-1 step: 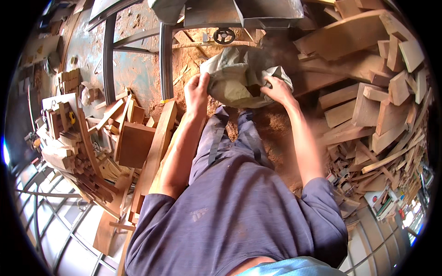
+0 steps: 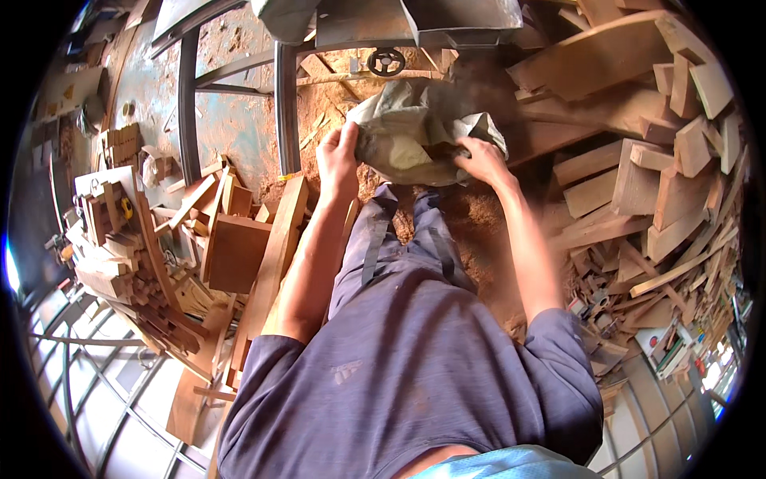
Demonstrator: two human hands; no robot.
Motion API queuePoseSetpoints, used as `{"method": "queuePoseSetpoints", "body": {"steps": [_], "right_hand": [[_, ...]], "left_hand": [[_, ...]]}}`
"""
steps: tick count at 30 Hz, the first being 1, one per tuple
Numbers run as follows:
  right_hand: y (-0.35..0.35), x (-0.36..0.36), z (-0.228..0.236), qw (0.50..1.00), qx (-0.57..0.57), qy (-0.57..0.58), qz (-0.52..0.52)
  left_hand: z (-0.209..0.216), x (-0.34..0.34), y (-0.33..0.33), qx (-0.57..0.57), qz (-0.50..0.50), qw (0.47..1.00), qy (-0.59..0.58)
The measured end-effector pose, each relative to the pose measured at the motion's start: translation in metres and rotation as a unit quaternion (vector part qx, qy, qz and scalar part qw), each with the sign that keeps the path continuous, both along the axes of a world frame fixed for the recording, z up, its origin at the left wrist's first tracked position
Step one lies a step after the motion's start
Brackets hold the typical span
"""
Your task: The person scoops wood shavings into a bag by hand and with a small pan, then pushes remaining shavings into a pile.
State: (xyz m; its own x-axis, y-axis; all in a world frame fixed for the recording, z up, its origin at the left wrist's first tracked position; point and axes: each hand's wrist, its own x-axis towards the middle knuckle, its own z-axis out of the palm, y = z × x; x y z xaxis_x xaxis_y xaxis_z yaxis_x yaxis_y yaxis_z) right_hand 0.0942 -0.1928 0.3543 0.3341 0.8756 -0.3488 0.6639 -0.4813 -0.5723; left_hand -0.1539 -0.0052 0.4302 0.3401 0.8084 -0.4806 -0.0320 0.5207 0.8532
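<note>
A pale grey-green sack (image 2: pixel 399 132) hangs in front of my legs, its mouth spread and its cloth crumpled. My left hand (image 2: pixel 339 160) is closed on the sack's left rim, thumb pressed to the edge. On the opposite side, my right hand (image 2: pixel 480 160) pinches a folded part of the rim, where a lighter flap (image 2: pixel 483 128) stands up. Shadow hides most of the sack's inside, though a pale yellowish patch of it shows. Sawdust (image 2: pixel 483 211) covers the floor beneath and around my feet.
Beyond the sack stands a metal machine frame (image 2: pixel 286 112) with a black handwheel (image 2: pixel 386 61) and a sheet-metal chute (image 2: pixel 467 24). Stacked wood offcuts (image 2: pixel 630 180) rise on the right. Long planks (image 2: pixel 275 247) and a wooden block (image 2: pixel 239 251) lie at my left.
The sack's mouth has sagged slightly and its near rim has shifted. Both hands keep their hold, and the view has moved only a little.
</note>
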Motion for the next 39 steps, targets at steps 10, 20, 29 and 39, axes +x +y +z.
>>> {"method": "queuePoseSetpoints", "body": {"steps": [10, 20, 29, 39], "right_hand": [[-0.07, -0.011, -0.041, 0.905, -0.319, 0.112, 0.259], [0.092, -0.044, -0.14, 0.958, 0.124, -0.079, -0.247], [0.13, -0.028, -0.14, 0.982, 0.104, -0.127, -0.089], [-0.012, -0.044, 0.083, 0.976, 0.161, -0.009, -0.147]], "left_hand": [[-0.015, 0.055, 0.031, -0.21, 0.012, 0.961, -0.18], [0.035, 0.049, -0.01, -0.195, -0.022, 0.978, -0.07], [0.026, 0.029, -0.018, -0.222, 0.009, 0.972, -0.081], [0.015, 0.014, 0.013, -0.119, -0.012, 0.988, -0.1]]}}
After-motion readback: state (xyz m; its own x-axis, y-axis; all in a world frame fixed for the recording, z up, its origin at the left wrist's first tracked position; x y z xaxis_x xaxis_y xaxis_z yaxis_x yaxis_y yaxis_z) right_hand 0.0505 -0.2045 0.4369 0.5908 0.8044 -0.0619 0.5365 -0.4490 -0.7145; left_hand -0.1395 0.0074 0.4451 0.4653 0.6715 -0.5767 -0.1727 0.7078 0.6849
